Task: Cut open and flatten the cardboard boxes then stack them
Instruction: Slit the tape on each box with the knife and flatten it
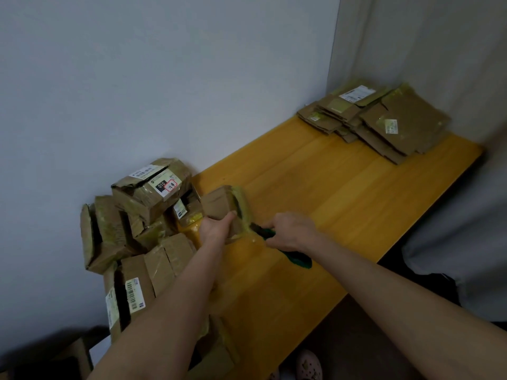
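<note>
You're working in a plain home room: bare white walls (137,78) meeting at a corner, yellow wooden table (343,193), labelled parcel boxes (148,193) lying heaped, pink slipper (308,366) showing below.

One head-worn wide-angle view, looking forward and down over a wooden table (343,201).

The camera sits above and behind the person, whose left hand (216,227) and right hand (290,231) reach in from the bottom edge and land just below the middle of the frame, close to the lens. The view is tilted, so the table runs diagonally from lower left to upper right. A pile of boxes (137,215) fills the near left against the wall (164,78). A stack of flat cardboard (384,119) lies at the table's far end, upper right.
</note>
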`<state>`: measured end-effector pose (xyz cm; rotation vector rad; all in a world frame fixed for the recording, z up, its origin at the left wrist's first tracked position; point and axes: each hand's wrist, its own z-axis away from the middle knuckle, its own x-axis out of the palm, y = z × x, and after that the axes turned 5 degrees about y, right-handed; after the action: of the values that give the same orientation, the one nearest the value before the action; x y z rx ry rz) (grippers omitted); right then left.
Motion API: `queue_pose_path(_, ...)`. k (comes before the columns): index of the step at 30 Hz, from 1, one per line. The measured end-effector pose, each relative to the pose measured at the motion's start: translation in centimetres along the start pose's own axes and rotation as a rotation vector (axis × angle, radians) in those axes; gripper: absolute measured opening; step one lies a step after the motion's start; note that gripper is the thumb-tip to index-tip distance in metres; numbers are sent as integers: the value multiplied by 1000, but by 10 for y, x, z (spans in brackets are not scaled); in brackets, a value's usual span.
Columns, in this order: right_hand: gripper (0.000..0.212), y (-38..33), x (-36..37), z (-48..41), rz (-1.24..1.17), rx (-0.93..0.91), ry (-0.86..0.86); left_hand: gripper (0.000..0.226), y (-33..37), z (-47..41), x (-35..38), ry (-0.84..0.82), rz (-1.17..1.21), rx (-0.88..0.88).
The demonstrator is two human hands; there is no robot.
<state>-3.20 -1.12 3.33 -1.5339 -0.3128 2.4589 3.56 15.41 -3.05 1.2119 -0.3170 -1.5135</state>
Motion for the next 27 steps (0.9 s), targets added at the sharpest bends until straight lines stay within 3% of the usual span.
queue_pose_path(3,45,19,10,3,-217,85,45,73,10,-11,-7,-16,101,17)
queue_pose_path(6,55,26,18,-3,-771,265,195,75,13,-8,-6,-139,213,-36)
queue_pose_path(11,33,6,33,-21,-1472,518,153,69,-7,16,17,-271,324,-226)
queue_pose_path(13,32,1,39,-29,-1495,551,181,73,-15,20,22,-261,284,-215)
queue_pose_path(17,36,-5,47,-39,-1201,516,203,75,-32,14,17,-248,136,-194)
queue_pose_path(19,36,-4,53,-47,-1142,493,200,73,-33,5,8,-161,-21,-149)
queue_pose_path(22,34,-6,58,-55,-1109,493,192,87,-23,-6,-12,30,-399,185)
queue_pose_path(25,34,-7,64,-60,-1135,499,185,97,-5,-18,-21,-71,-699,519)
queue_pose_path(27,35,-8,68,-63,-1193,524,169,91,3,-27,-21,-233,-801,501)
